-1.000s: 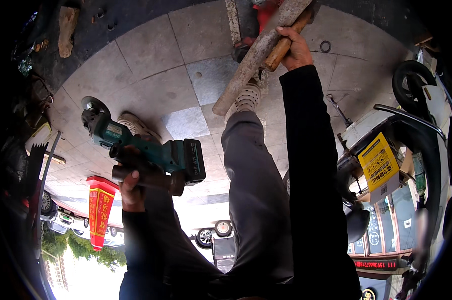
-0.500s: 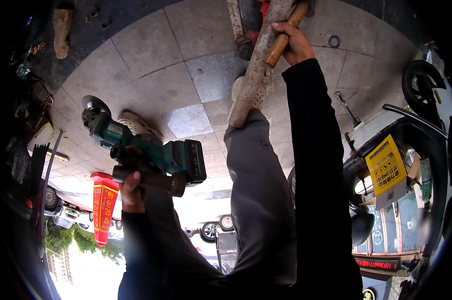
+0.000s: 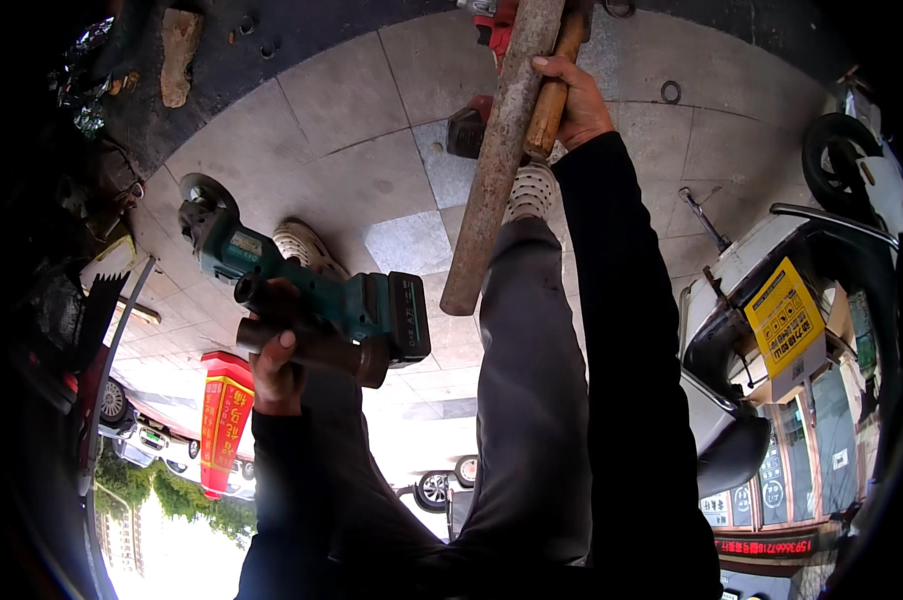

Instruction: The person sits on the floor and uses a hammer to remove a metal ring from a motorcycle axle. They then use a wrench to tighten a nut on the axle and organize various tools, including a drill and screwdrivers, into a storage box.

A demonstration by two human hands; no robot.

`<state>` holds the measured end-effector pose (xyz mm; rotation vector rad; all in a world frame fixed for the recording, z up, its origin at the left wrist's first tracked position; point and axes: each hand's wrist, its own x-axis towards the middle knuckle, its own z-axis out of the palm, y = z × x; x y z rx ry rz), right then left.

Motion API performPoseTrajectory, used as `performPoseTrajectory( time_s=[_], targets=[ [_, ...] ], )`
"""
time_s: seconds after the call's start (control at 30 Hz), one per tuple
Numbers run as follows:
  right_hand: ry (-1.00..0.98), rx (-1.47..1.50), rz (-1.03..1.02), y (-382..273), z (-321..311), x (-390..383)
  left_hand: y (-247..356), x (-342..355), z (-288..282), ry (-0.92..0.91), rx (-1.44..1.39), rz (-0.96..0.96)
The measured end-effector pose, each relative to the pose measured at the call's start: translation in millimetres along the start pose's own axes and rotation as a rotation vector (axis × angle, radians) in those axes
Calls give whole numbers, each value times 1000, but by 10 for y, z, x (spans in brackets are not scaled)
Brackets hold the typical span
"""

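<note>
Left edge crowded with dark clutter. My left hand grips the green angle grinder by its side handle, over open paving. Red banner below. Right hand clasps a wooden handle beside a rusty pipe, tops cut off. Yellow square sign on the scooter at right.

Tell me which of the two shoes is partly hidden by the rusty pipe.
The right shoe, just below the right hand: the pipe crosses its edge. The left shoe, by the green grinder, lies clear of the pipe.
</note>
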<state>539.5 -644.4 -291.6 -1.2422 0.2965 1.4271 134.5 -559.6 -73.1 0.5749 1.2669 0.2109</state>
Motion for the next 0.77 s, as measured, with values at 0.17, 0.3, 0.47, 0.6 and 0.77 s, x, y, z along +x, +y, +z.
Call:
performPoseTrajectory(
  time_s=[0.17,0.3,0.47,0.6,0.77],
  targets=[
    [47,13,37,-151,722,-1274,570,-627,-191,-87,-52,31],
    [55,-17,30,-252,1228,-2852,1249,-1193,-610,-240,18,118],
    [89,-155,-54,67,1807,-5242,2369,-2117,-852,-478,283,203],
    [174,-165,-48,975,2209,-7068,2880,-3020,-1193,-515,604,295],
    [177,-113,-22,1727,2529,-9020,2918,-3854,-1519,-669,927,517]
  ],
)
